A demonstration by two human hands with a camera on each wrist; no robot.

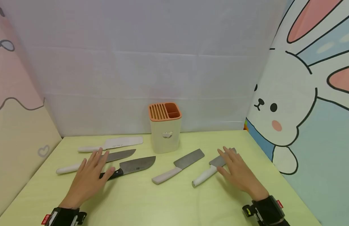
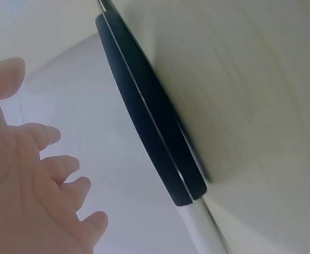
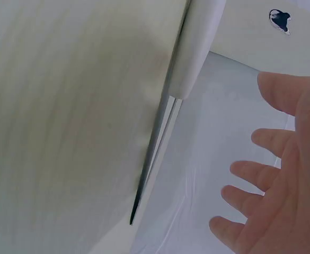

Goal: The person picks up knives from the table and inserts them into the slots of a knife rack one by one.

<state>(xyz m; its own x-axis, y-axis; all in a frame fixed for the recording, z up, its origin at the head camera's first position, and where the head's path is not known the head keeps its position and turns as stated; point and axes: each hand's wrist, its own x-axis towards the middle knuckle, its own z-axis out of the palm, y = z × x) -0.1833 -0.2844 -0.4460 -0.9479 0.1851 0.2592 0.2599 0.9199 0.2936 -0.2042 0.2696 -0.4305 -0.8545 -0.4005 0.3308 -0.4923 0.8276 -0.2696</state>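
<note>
My left hand [image 1: 88, 182] hovers with spread fingers over the handles of the left-side knives. Nearest it lies a black-handled knife [image 1: 138, 164]; in the left wrist view its handle [image 2: 149, 111] is apart from the fingers. Behind that are a pointed knife [image 1: 120, 155] with a white handle and a white-handled cleaver [image 1: 123, 142]. My right hand [image 1: 238, 172], fingers extended, is above another white-handled cleaver [image 1: 204, 176] and hides part of its blade. In the right wrist view, that hand stays clear of the handle [image 3: 197, 47]. A cleaver [image 1: 189, 158] with a pale handle lies left of it.
At the table's back stands a cream knife holder [image 1: 165, 138] with an orange slotted top. The pale yellow table [image 1: 151, 204] meets a white cloth backdrop [image 1: 129, 75]. Cartoon-printed cloths [image 1: 318, 141] hang at both sides.
</note>
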